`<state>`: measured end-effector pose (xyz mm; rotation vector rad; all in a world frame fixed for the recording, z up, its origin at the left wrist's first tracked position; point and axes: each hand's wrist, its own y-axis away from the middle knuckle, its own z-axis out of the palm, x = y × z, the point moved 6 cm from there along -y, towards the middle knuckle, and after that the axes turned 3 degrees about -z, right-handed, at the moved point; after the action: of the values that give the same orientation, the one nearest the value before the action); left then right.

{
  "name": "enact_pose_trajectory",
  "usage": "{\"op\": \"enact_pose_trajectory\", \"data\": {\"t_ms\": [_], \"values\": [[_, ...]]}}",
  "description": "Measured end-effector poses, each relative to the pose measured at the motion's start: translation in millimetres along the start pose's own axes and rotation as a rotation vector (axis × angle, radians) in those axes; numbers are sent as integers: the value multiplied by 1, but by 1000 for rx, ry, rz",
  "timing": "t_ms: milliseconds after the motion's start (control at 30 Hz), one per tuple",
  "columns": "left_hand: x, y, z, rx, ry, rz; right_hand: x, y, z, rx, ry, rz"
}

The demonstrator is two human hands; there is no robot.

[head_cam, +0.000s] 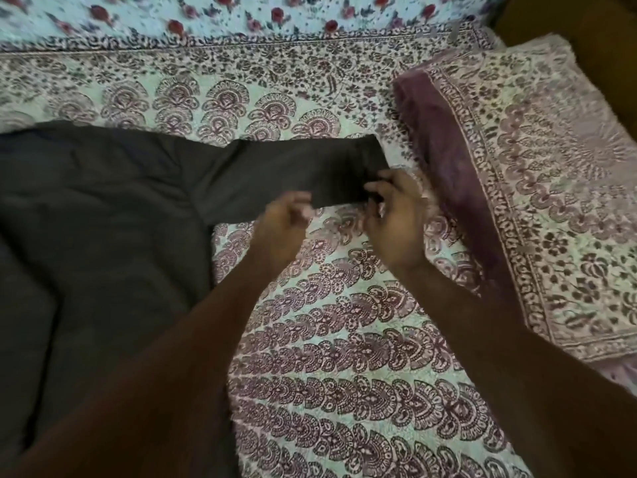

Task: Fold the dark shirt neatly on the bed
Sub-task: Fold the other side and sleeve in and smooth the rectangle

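The dark shirt [103,208] lies spread flat on the patterned bedspread [344,357], filling the left half of the view. One long sleeve stretches out to the right, its cuff ending near the pillow. My right hand [396,215] is at the cuff with its fingers curled on the sleeve's lower edge. My left hand [286,225] is at the sleeve's lower edge, a little left of the right hand, fingers bent and blurred. Whether it pinches the fabric is unclear.
A pillow [537,188] in matching purple print lies at the right, close to the cuff. A floral sheet with red roses [241,15] runs along the far side. A dark brown surface [586,25] shows at the top right corner.
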<state>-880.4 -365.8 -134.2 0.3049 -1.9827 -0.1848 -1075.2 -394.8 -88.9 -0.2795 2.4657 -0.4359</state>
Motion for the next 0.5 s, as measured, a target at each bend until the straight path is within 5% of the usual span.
{"op": "enact_pose_trajectory", "data": {"t_ms": [67,133,500], "values": [[8,13,-12,-11,517,-153,-40,26,14,22,-169,-162],[2,26,-22,-103,772,-340,-81,48,24,6,-295,-237],[-73,80,-180,70,1110,-430,-207,75,64,-101,-517,-152]]}}
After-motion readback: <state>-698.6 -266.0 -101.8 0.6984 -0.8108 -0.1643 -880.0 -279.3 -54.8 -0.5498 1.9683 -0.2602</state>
